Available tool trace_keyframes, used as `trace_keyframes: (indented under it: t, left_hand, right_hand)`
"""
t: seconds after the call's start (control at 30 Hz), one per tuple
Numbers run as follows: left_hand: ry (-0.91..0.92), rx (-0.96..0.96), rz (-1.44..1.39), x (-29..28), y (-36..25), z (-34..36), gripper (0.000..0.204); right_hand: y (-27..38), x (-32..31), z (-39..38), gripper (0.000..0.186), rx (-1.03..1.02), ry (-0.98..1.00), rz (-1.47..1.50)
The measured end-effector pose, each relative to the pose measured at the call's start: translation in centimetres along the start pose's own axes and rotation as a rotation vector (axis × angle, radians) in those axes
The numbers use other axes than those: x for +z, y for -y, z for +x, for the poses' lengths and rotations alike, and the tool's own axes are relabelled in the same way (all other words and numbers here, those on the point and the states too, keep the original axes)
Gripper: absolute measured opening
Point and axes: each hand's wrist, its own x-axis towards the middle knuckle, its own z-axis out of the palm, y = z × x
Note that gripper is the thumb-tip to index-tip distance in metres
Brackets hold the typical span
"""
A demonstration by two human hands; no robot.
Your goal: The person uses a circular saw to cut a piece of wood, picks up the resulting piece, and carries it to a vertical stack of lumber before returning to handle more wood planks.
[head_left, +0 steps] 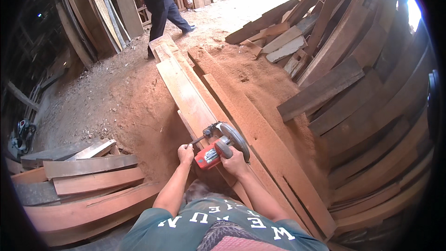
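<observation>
A red circular saw [208, 157] with a dark rounded blade guard [238, 135] rests on a long reddish wooden plank [183, 95]. My right hand [236, 161] is wrapped round the saw's rear handle. At the saw's left, my left hand [186, 153] is closed on the end of a dark rod [199, 139] that runs to the front of the saw. The blade and its contact with the wood are hidden. Beside the plank on the right lies a long, thick beam [260, 135] dusted with sawdust.
Stacked boards [95, 181] lie at the lower left, near another power tool [23, 135]. More planks [371, 125] lean along the right. Sawdust [125, 97] covers the ground. A person in dark clothes [160, 0] walks beyond the plank's far end.
</observation>
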Motion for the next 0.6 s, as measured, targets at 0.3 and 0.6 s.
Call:
trace_keyframes:
  t: [0.3, 0.6]
  left_hand:
    - [0.009, -0.01, -0.058, -1.1, -3.0, 6.6, 0.021]
    - [0.034, 0.054, -0.014, -3.2, -5.3, 12.9, 0.023]
  right_hand:
    - [2.4, 3.4, 6.4, 0.023, -0.004, -0.008, 0.01]
    - [3.9, 7.1, 12.1, 0.021, -0.012, -0.012, -0.024]
